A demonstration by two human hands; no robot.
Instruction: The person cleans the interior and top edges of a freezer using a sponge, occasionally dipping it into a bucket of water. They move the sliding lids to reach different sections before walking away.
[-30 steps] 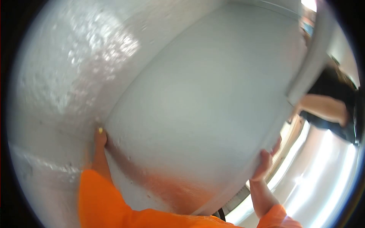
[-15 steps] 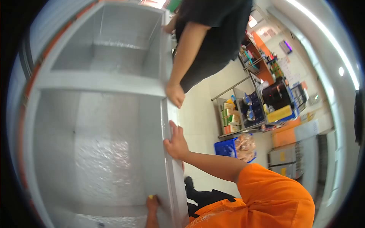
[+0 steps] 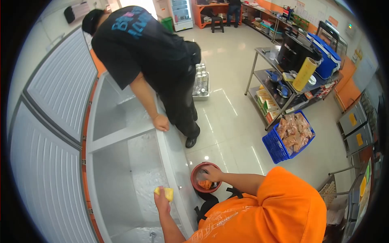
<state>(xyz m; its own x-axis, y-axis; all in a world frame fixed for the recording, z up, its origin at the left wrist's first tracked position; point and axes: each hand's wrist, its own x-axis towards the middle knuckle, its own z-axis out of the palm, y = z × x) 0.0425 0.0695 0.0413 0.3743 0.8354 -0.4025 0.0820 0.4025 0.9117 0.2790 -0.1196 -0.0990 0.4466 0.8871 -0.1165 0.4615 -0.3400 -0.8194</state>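
Note:
My left hand [image 3: 162,201] is closed on a yellow sponge [image 3: 165,193] over the near compartment of a chest freezer [image 3: 172,166]. The freezer's grey inner walls look wet. My right hand [image 3: 212,174] reaches down into a red bucket [image 3: 193,184] on the floor beside the freezer. Its fingers are blurred, so I cannot see whether they grip anything. Inside the bucket lie an orange item and something greyish that I cannot make out.
A co-worker [image 3: 150,44] in black leans over the freezer's far compartment. Its ribbed lids [image 3: 52,162] stand raised on the left. A blue crate [image 3: 277,146] of bagged food sits by a metal shelf cart [image 3: 259,73]. A tray of cans [image 3: 201,83] is behind the co-worker.
My right hand has left the freezer rim and gone into the bucket. My left hand has risen from inside the freezer with the sponge. The view has swung round and tilted.

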